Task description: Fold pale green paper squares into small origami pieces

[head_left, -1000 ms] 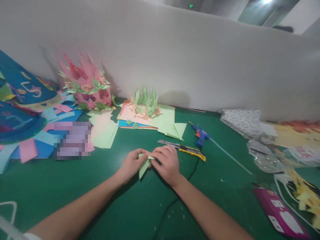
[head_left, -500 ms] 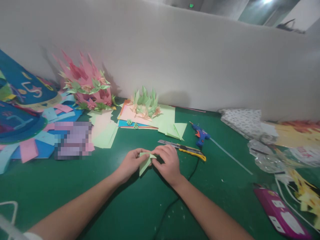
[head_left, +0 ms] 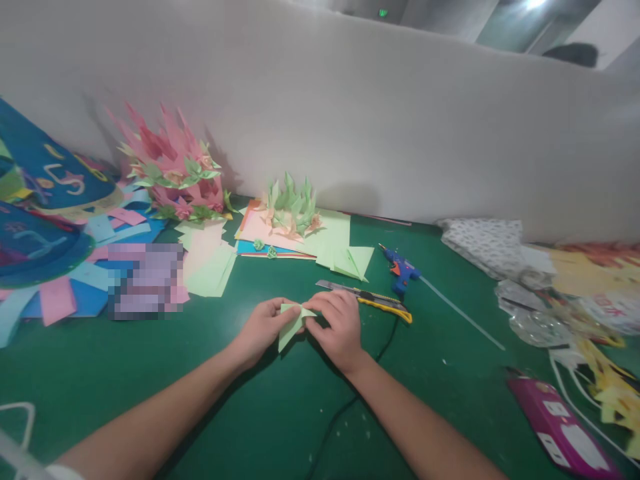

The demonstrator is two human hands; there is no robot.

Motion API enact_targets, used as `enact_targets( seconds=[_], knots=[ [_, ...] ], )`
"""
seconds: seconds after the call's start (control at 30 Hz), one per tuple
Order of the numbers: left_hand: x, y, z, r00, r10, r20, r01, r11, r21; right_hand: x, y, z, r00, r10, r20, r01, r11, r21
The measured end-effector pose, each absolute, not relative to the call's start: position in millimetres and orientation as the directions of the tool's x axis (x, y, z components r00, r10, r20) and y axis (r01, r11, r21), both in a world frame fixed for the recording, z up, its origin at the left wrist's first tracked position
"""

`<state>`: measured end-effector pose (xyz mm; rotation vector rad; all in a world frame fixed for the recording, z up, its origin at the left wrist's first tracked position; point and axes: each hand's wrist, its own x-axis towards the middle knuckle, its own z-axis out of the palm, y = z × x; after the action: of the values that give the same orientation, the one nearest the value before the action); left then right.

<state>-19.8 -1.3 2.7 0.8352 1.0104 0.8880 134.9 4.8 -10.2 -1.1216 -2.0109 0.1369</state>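
Note:
A small folded piece of light green paper (head_left: 289, 332) is held between my two hands above the green table. My left hand (head_left: 263, 331) pinches its left side, the thumb lying across the front. At the paper's right corner, my right hand (head_left: 336, 327) closes with thumb and fingers; some fingertips are hidden behind the paper. Just beyond my right hand lies a yellow utility knife (head_left: 384, 302) with its blade out, pointing left. A blue glue gun (head_left: 401, 270) with a long clear glue stick rests behind the knife.
Behind my hands stands a green paper crown (head_left: 293, 207) on coloured sheets (head_left: 334, 227). Pink paper crowns (head_left: 175, 167) and blue cone hats (head_left: 65, 180) are at the left. To the right lie a purple power strip (head_left: 563, 423) and plastic bags (head_left: 530, 313). A black cable runs under my right arm.
My right hand has shifted very slightly to the right, and a bit more of the paper's right corner shows. Both hands keep their hold, and the things on the table stay put.

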Motion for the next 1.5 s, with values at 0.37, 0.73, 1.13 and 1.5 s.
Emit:
enact_targets(
  seconds=[0.37, 0.73, 1.13, 1.5],
  knots=[
    [-19.2, -2.4, 4.2, 0.368, 0.861, -0.35, -0.281, 0.462, 0.841, 137.9, 1.8, -10.6, -0.282, 0.695, 0.662, 0.659, 0.641, -0.392],
    [-18.9, -1.2, 1.1, 0.237, 0.907, -0.349, -0.197, 0.396, 0.897, 138.2, 2.6, -10.2, -0.386, 0.697, 0.604, 0.707, 0.645, -0.291],
    [-20.9, 1.3, 1.0, 0.226, 0.908, -0.352, -0.207, 0.398, 0.894, 137.5, 2.6, -7.6, -0.443, 0.691, 0.571, 0.725, 0.651, -0.224],
    [-21.0, 1.6, 2.6, 0.28, 0.896, -0.345, -0.208, 0.407, 0.89, 135.0, 7.1, -14.1, -0.302, 0.771, 0.56, 0.68, 0.586, -0.44]
  ],
)
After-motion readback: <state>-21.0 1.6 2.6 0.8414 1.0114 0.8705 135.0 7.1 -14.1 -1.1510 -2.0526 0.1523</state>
